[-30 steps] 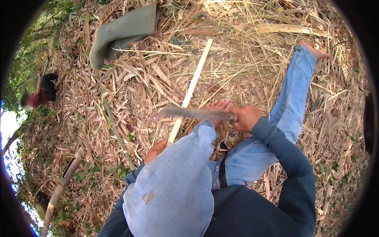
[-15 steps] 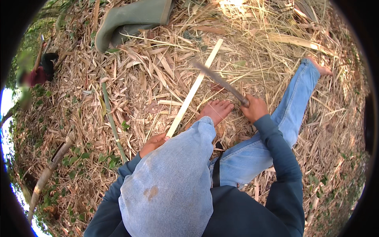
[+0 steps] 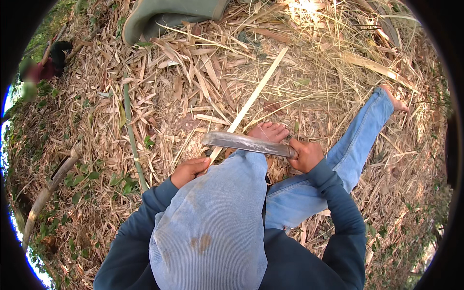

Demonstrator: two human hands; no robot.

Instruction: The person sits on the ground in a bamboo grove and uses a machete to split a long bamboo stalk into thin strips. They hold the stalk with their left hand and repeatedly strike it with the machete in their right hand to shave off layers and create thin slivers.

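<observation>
A long, pale bamboo strip slants away from me over the leaf litter, its near end beside my raised knee. My left hand is closed on that near end; the knee partly hides the grip. In my right hand is a machete, its broad grey blade pointing left. The blade lies across the strip a little beyond my left hand, just over my bare foot. My fingers wrap round the machete's handle and mostly cover it.
Dry leaves and shavings cover the ground. Green rubber boots lie at the far side. A green bamboo pole runs along the left, with a thicker log farther out. Another person is at the far left. My other leg stretches right.
My right hand has drawn the machete back toward me, and its blade has swung from pointing far-left to lying crosswise over the strip. My left hand still holds the strip's near end.
</observation>
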